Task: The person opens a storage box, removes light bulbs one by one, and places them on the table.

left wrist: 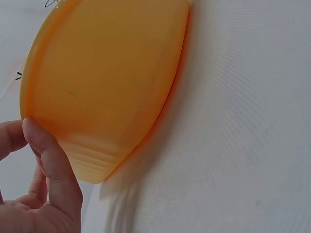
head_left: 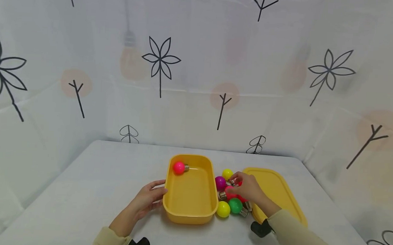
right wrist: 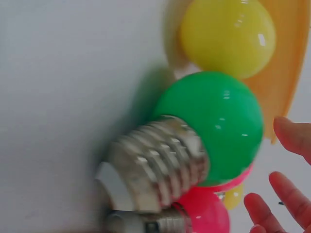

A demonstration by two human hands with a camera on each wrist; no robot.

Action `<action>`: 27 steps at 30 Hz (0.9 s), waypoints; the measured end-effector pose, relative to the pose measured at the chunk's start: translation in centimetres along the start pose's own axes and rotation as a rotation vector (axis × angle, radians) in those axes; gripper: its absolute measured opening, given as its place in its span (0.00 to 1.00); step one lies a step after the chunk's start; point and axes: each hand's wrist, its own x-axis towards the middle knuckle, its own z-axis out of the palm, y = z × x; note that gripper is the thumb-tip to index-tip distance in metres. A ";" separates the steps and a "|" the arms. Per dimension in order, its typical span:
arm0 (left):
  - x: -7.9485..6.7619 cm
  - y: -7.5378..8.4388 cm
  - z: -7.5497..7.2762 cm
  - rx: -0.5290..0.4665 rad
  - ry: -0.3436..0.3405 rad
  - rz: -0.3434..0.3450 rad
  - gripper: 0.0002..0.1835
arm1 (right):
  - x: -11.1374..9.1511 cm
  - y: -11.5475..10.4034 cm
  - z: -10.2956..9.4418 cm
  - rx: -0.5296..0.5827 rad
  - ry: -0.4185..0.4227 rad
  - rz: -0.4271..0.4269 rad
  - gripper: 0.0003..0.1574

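Note:
A yellow plastic box stands on the table with one pink light bulb inside, at its far left corner. My left hand touches the box's left side; the left wrist view shows thumb and finger against its wall near the rim. To the right of the box lies a group of toy-like bulbs: a purple bulb, a green bulb, two yellow bulbs, and several pink or red ones. Over this group reaches my right hand, thumb and fingers apart; in the right wrist view nothing shows between them.
A yellow lid lies flat at the right, partly hidden by the right forearm. Behind the white table hangs a pale curtain with plant drawings. Dark wrist cameras sit at both sleeves.

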 end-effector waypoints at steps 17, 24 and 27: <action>0.1 0.1 0.1 -0.003 0.015 -0.021 0.28 | 1.9 -4.1 -0.4 0.108 -0.050 -0.022 0.24; 0.3 0.1 0.1 -0.003 0.025 -0.030 0.27 | 3.2 -5.5 0.4 0.145 -0.081 -0.055 0.25; 0.2 0.1 0.1 0.002 0.021 -0.026 0.27 | 3.9 -6.2 0.9 0.163 -0.106 -0.073 0.26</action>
